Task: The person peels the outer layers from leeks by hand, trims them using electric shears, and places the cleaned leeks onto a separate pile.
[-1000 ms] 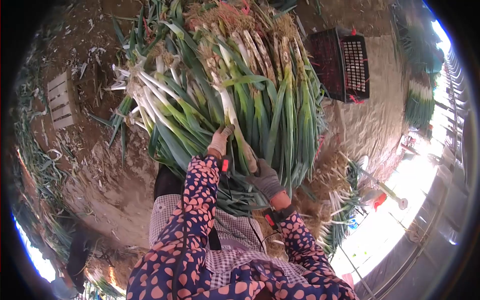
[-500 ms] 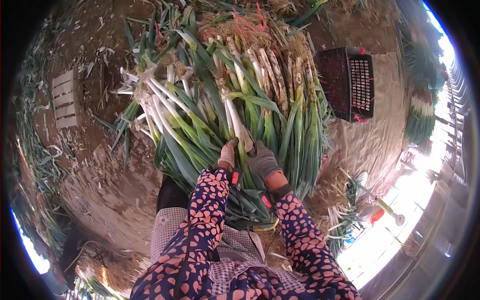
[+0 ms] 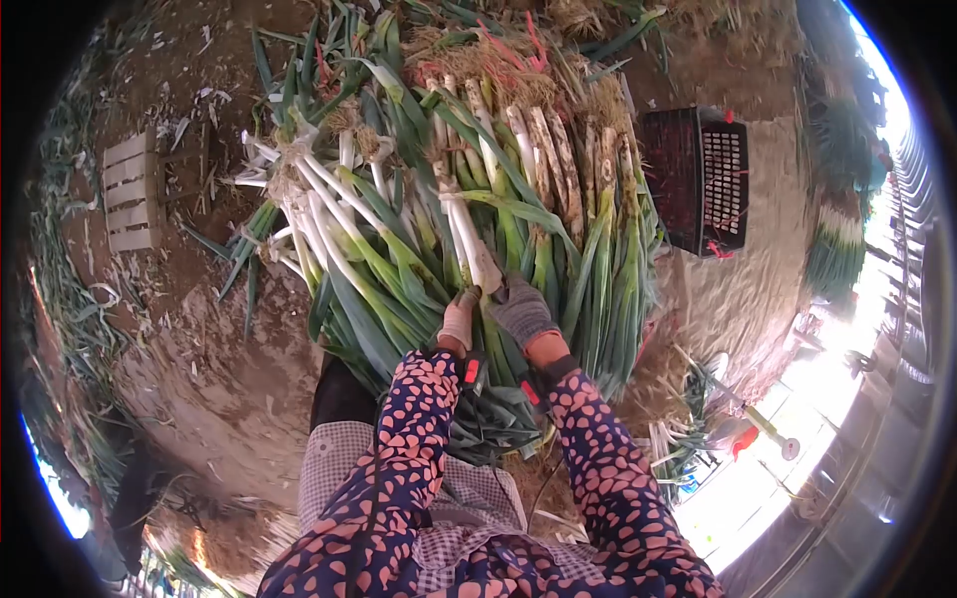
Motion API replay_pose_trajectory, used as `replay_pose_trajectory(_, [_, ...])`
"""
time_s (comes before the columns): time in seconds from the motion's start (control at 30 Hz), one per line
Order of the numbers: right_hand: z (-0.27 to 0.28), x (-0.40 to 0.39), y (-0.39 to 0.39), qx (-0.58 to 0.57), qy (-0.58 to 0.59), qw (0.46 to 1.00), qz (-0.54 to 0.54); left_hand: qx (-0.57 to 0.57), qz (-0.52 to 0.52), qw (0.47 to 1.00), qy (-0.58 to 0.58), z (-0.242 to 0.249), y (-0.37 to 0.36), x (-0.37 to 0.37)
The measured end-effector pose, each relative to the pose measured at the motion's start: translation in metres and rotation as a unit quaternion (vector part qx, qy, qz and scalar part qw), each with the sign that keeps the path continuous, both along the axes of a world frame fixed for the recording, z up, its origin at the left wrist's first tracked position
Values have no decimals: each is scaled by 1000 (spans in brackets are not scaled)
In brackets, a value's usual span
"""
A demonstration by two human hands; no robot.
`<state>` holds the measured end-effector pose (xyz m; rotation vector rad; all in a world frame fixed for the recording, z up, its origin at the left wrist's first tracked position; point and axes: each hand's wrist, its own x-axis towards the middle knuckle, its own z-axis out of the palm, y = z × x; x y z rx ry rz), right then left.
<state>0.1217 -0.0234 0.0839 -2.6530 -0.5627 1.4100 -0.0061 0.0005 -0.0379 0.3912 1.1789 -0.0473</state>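
Note:
In the middle of the head view lies a green onion (image 3: 465, 237) with a white stalk, its root end pointing away from me. My left hand (image 3: 459, 319), in a pale glove, is closed around its lower part. Just to the right, my right hand (image 3: 522, 311), in a grey glove, has its fingers pinched at a pale outer layer (image 3: 486, 273) of the stalk. The fingertips are partly hidden. Under and around both hands spreads a pile of green onions: cleaned white stalks (image 3: 321, 194) on the left, soil-covered stalks (image 3: 554, 164) with roots on the right.
A black plastic crate (image 3: 688, 179) stands right of the pile. At the left, a slatted wooden piece (image 3: 130, 194) is on the dirt floor. More green onions (image 3: 837, 234) are stacked at the far right. A long-handled tool (image 3: 758, 424) lies at lower right.
Both hands have shifted slightly toward me along the stalk. The pale outer layer by my right hand shows more white than before. The view has tilted a little.

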Motion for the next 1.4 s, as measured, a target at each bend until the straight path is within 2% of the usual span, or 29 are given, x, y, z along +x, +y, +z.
replay_pose_trajectory(0.07, [-7, -3, -3, 4, -6, 1000, -4, 7, -33, 999, -8, 16, 8, 1])
replay_pose_trajectory(0.17, [-31, -13, -14, 70, -5, 996, -50, 149, -76, 986, -5, -66, -34, -14])
replay_pose_trajectory(0.27, [-32, -14, -3, -4, -37, 999, 31, 209, -126, 967, 67, -36, -22, 2])
replay_pose_trajectory(0.3, [-33, -12, -2, -4, -33, 999, 14, 125, -14, 990, 71, -36, -27, 9])
replay_pose_trajectory(0.43, [-35, -1, 8, -24, -23, 999, -15, 186, -221, 936, 201, -24, -21, 17])
replay_pose_trajectory(0.47, [-34, 2, 12, -35, -23, 999, -12, 188, -226, 932, 213, -9, -18, 20])
replay_pose_trajectory(0.5, [-35, 4, 14, -37, -19, 999, 7, 191, -231, 927, 224, 33, -1, 30])
replay_pose_trajectory(0.53, [-37, 7, 17, -37, -16, 999, 26, 195, -235, 923, 235, 55, 9, 37])
replay_pose_trajectory(0.57, [-38, 10, 20, -38, -12, 998, 44, 214, -203, 926, 235, 21, -7, 29])
replay_pose_trajectory(0.67, [-45, 15, 21, -44, -23, 999, 6, 176, -176, 950, 189, 30, 0, 28])
replay_pose_trajectory(0.77, [-39, 21, 27, -65, 21, 997, 48, 112, -134, 976, 127, 54, 18, 28])
replay_pose_trajectory(0.87, [-30, 19, 31, -15, -6, 1000, -13, 92, -125, 986, 60, 54, 22, 17])
replay_pose_trajectory(0.9, [-29, 17, 30, -22, -2, 1000, -14, 59, -95, 993, 30, 34, 13, 8])
replay_pose_trajectory(1.0, [-31, 11, 28, -29, -4, 999, -22, 61, -95, 993, 21, 30, 13, 0])
replay_pose_trajectory(1.03, [-35, 3, 23, -23, -8, 999, -21, 63, -128, 990, 19, 17, 10, -5])
replay_pose_trajectory(1.1, [-26, -6, 15, -7, 5, 1000, -14, 99, -140, 985, -1, -37, -12, -20])
replay_pose_trajectory(1.17, [-18, -11, 9, -14, 7, 1000, -9, 135, -87, 987, -7, -48, -23, -22])
replay_pose_trajectory(1.27, [-23, -10, 13, -37, 13, 999, -20, 277, -232, 928, 95, -31, -17, -13])
replay_pose_trajectory(1.37, [-29, -9, 29, -41, 9, 998, -39, 187, -184, 960, 102, 5, -2, -10])
replay_pose_trajectory(1.4, [-39, -9, 27, -42, 8, 999, -32, 193, -214, 951, 116, 16, -1, -10])
